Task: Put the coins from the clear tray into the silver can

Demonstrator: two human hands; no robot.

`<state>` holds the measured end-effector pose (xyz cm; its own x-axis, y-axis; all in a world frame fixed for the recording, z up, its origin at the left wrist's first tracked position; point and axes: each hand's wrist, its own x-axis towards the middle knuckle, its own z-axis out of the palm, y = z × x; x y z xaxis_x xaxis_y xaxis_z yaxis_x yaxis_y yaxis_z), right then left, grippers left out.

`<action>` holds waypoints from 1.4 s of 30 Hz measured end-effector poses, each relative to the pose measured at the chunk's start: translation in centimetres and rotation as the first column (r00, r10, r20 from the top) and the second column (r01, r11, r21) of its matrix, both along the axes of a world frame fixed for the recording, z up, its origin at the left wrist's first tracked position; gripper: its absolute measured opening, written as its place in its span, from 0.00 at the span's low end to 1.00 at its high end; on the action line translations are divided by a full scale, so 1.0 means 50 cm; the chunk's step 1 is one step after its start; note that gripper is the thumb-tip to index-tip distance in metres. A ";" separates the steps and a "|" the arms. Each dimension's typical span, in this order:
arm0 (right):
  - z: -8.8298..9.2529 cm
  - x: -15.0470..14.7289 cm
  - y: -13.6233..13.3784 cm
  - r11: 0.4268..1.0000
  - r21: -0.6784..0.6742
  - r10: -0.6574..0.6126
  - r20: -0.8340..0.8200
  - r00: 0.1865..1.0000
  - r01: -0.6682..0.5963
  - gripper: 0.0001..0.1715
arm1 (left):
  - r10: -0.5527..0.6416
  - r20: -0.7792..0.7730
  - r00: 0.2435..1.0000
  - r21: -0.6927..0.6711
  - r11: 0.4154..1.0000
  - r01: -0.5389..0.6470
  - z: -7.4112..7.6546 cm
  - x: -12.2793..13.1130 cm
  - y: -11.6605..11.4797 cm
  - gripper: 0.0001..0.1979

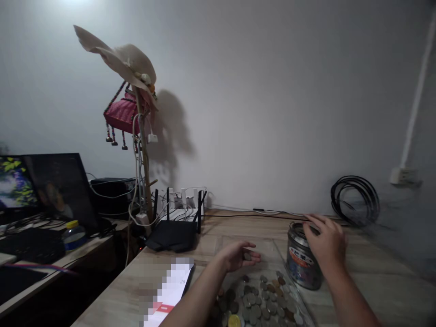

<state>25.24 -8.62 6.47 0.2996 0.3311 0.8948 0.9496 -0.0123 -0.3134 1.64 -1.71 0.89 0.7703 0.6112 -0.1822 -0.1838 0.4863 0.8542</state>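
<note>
My left hand is turned palm up above the clear plastic sheet, its fingers loosely curled. A coin rests in it against the fingers. Below lies a spread of coins, mostly silver, some brownish, with one large gold-coloured coin near the bottom edge. My right hand is over the top of a round metal tin with a printed label. Thumb and forefinger come close together at the tin's rim; anything between them is too blurred to make out. The tin stands upright.
A phone lies left of my left forearm. Behind it sit a black router and a wooden stand with a hat and pink bag. A coiled black cable leans on the wall. A bottle stands on the left desk.
</note>
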 end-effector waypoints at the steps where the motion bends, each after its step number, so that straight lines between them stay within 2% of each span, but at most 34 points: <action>1: 0.003 -0.023 -0.003 0.996 0.055 0.075 0.018 0.997 -0.076 0.16 | -0.012 0.017 1.000 -0.019 1.000 0.012 -0.001 0.000 0.002 0.14; 2: 0.003 -0.049 -0.004 0.983 0.058 0.174 0.034 0.984 -0.175 0.15 | -0.024 0.035 0.999 -0.036 0.999 0.025 -0.001 -0.001 0.003 0.15; 4: -0.008 -0.105 -0.005 0.915 -0.110 0.395 0.041 0.918 -0.389 0.14 | -0.048 0.080 0.996 -0.056 0.997 0.052 0.000 -0.001 0.005 0.17; 5: -0.017 -0.133 -0.004 0.848 -0.250 0.488 0.026 0.872 -0.467 0.13 | -0.050 0.104 0.993 -0.062 0.996 0.057 0.000 -0.002 0.005 0.18; 6: -0.028 -0.157 -0.002 0.758 -0.391 0.569 0.003 0.823 -0.522 0.12 | -0.051 0.120 0.991 -0.068 0.996 0.059 0.001 -0.002 0.005 0.18; 7: -0.039 -0.178 -0.001 0.657 -0.510 0.633 -0.027 0.774 -0.555 0.12 | -0.049 0.125 0.991 -0.076 0.995 0.058 0.002 -0.002 0.005 0.18; 9: -0.059 -0.203 0.003 0.484 -0.655 0.713 -0.089 0.696 -0.580 0.10 | -0.036 0.104 0.994 -0.093 0.995 0.046 0.002 -0.001 0.006 0.18; 10: -0.066 -0.209 0.004 0.433 -0.688 0.731 -0.111 0.674 -0.583 0.10 | -0.030 0.089 0.996 -0.098 0.994 0.039 0.002 0.000 0.006 0.18; 12: -0.074 -0.209 0.006 0.410 -0.708 0.731 -0.122 0.671 -0.575 0.10 | -0.030 0.079 0.996 -0.102 0.994 0.038 0.000 0.001 0.008 0.19; 14: -0.074 -0.204 0.007 0.441 -0.705 0.715 -0.098 0.692 -0.555 0.10 | -0.038 0.093 0.995 -0.103 0.994 0.048 -0.003 0.001 0.011 0.18; 16: -0.067 -0.197 0.008 0.501 -0.681 0.692 -0.056 0.719 -0.535 0.12 | -0.038 0.114 0.993 -0.102 0.994 0.050 -0.006 -0.001 0.013 0.16; 17: -0.060 -0.191 0.008 0.551 -0.652 0.669 -0.027 0.742 -0.521 0.13 | -0.039 0.124 0.992 -0.099 0.994 0.051 -0.006 -0.002 0.014 0.15; 19: -0.042 -0.171 0.006 0.695 -0.535 0.587 0.036 0.809 -0.481 0.14 | -0.037 0.134 0.990 -0.093 0.994 0.050 -0.006 -0.005 0.013 0.15; 21: -0.021 -0.133 0.001 0.859 -0.331 0.433 0.063 0.899 -0.390 0.14 | -0.045 0.127 0.991 -0.089 0.994 0.056 -0.003 -0.007 0.011 0.16; 22: -0.011 -0.108 -0.002 0.921 -0.227 0.336 0.048 0.941 -0.318 0.13 | -0.048 0.118 0.992 -0.088 0.994 0.058 -0.001 -0.007 0.009 0.16; 24: 0.003 -0.050 -0.008 0.987 -0.113 0.113 -0.044 0.993 -0.118 0.12 | -0.035 0.091 0.995 -0.089 0.995 0.043 0.002 -0.006 0.006 0.17; 26: 0.006 0.004 -0.008 0.985 -0.171 -0.023 -0.152 0.988 -0.004 0.13 | -0.021 0.063 0.998 -0.088 0.996 0.026 0.005 -0.005 0.005 0.16; 27: 0.003 0.027 -0.005 0.975 -0.221 -0.031 -0.198 0.980 -0.014 0.13 | -0.015 0.047 0.999 -0.087 0.996 0.020 0.005 -0.004 0.004 0.16; 30: -0.013 0.066 0.010 0.953 -0.269 0.061 -0.277 0.959 -0.138 0.15 | -0.004 0.018 1.000 -0.076 0.997 0.006 0.006 -0.002 0.005 0.15; 32: -0.022 0.073 0.019 0.958 -0.249 0.078 -0.255 0.964 -0.144 0.16 | 0.004 0.013 1.000 -0.071 0.997 -0.004 0.006 -0.002 0.004 0.15; 36: -0.015 0.059 0.017 0.953 -0.288 0.031 -0.210 0.977 -0.092 0.16 | 0.007 0.021 1.000 -0.081 0.997 -0.005 0.008 -0.003 0.002 0.14; 37: -0.009 0.050 0.013 0.963 -0.263 0.019 -0.184 0.983 -0.068 0.16 | 0.003 0.035 0.999 -0.086 0.996 0.000 0.008 -0.004 0.001 0.15; 39: 0.002 0.019 0.002 0.992 -0.122 0.023 -0.092 0.995 -0.034 0.16 | -0.006 0.086 0.996 -0.093 0.996 0.014 0.008 -0.005 0.002 0.17; 41: 0.007 -0.028 -0.006 0.992 -0.002 0.122 0.003 0.992 -0.122 0.15 | -0.022 0.151 0.988 -0.094 0.995 0.037 0.008 -0.008 0.003 0.21; 42: 0.005 -0.056 -0.009 0.977 -0.022 0.215 0.034 0.976 -0.214 0.14 | -0.034 0.177 0.984 -0.092 0.994 0.051 0.009 -0.009 0.003 0.23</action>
<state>22.42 -9.05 6.73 0.1879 0.4001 0.8970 0.9412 0.1876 -0.2808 1.19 -1.56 1.33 0.8203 0.5633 -0.0990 -0.3033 0.5753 0.7597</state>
